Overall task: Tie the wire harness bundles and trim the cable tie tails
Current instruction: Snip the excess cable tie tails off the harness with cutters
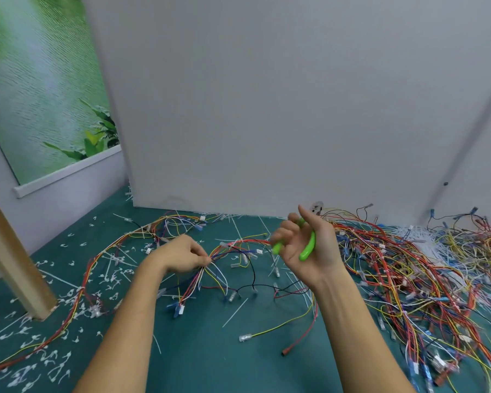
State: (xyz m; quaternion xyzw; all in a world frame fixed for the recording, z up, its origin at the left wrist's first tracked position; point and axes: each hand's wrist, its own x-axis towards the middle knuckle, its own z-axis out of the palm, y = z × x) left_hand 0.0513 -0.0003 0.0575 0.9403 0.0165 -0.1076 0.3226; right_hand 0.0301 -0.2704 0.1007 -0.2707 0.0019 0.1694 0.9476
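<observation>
1. Teal worktop (210, 364) is seen strewn with clipped tie tails (54, 361), apparently trimming waste.
2. The harness bundle (193, 285), red, yellow and blue wires fanning to connectors, is pinched mid-worktop by the left hand (179, 255) fingers (201, 258), likely gathered for tying.
3. Green cutters (309, 248) are clamped in the right hand (323, 251) by its curled fingers (284, 231), kept ready.
4. A tangled harness pile (408, 265) is heaped to the right.
</observation>
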